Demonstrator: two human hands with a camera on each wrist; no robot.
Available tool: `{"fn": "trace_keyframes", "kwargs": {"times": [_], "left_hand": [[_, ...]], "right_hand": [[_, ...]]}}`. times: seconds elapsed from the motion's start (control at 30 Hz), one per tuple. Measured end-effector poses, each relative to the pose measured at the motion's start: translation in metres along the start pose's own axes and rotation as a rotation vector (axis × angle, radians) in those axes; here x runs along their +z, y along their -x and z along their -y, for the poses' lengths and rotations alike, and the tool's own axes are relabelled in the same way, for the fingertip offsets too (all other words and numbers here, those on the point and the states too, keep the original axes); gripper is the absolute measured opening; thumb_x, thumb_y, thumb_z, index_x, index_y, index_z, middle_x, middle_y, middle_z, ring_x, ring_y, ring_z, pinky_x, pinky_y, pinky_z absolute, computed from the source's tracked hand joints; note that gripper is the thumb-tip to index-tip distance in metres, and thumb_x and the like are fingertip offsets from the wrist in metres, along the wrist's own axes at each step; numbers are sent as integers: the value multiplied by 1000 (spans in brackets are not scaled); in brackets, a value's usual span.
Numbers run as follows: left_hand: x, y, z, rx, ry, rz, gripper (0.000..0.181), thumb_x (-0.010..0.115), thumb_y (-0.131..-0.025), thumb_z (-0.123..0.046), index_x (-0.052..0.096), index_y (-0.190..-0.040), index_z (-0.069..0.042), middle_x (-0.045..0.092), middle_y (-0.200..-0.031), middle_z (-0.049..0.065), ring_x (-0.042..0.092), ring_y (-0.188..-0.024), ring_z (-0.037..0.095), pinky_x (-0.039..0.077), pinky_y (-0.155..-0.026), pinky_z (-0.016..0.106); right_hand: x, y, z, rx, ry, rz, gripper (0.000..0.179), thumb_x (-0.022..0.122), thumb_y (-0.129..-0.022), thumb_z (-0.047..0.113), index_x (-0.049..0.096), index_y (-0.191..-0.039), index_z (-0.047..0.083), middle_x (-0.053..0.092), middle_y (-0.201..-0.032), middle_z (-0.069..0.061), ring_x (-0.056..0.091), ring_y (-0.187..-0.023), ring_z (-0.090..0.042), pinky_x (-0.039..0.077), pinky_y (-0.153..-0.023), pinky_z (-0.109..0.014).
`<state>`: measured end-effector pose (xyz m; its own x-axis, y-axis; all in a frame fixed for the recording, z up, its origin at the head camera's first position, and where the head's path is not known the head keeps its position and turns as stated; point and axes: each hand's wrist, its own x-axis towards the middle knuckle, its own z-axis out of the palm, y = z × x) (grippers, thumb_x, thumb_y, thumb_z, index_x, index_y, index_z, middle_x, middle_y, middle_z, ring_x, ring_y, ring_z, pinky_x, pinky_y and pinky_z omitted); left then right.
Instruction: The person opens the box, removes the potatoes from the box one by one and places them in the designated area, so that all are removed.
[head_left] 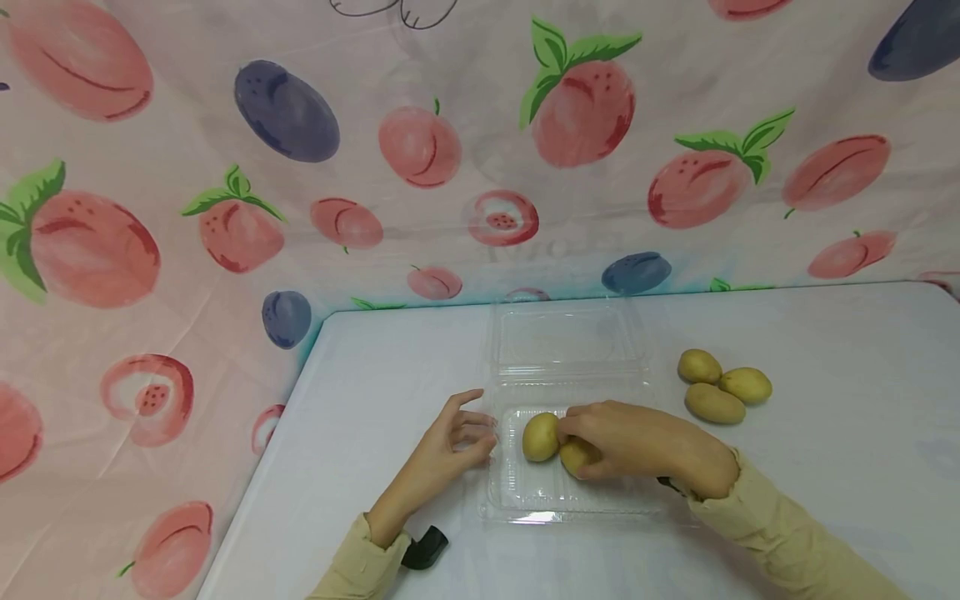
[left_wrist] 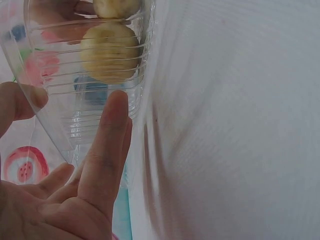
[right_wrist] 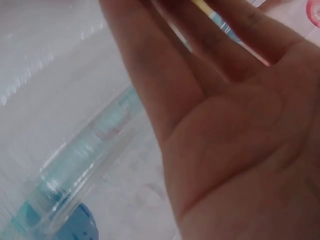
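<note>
Fabric printed with pink fruit, green leaves and dark blue ovals backs the room, hanging behind and along the left of a white worktop. From my head camera, taking 12 o'clock as straight ahead, a clear plastic clamshell container lies open, its lid laid back at 12 from the base. Two potatoes sit in that base: a left potato and, at its 4 o'clock, a right potato. Three loose potatoes cluster on the worktop at the base's 2 o'clock.

My right hand reaches in from 4 o'clock, fingers and thumb curled around the right potato and hiding much of it. At 9 o'clock my left hand has its fingers spread and lightly bent beside the base's edge; I can't tell whether they touch it. A black piece shows by the left sleeve at 8 o'clock.

My left wrist camera adds the container's ribbed side wall, with both potatoes seen through it, plus folds in the worktop's white covering. In the right wrist view, my palm blocks most of the scene, with blurred clear plastic toward 8 o'clock.
</note>
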<state>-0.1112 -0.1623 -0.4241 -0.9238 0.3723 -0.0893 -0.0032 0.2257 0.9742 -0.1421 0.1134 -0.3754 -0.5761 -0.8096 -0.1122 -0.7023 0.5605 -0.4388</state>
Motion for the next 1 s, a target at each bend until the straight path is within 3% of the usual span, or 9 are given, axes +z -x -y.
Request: {"fn": "trace_keyframes", "kwargs": {"times": [1.0], "left_hand": [[0,0,1,-1,-7,-1,68,66,-96,-12,28,-152,-13,54,-132,25,60,-117,37,61,-82,30]], "right_hand": [[-14,14,1,-77,76,-151,23,77,-82,15,68,-103,15,59,-92,10,51,-78,-3,50,-69,-23]]}}
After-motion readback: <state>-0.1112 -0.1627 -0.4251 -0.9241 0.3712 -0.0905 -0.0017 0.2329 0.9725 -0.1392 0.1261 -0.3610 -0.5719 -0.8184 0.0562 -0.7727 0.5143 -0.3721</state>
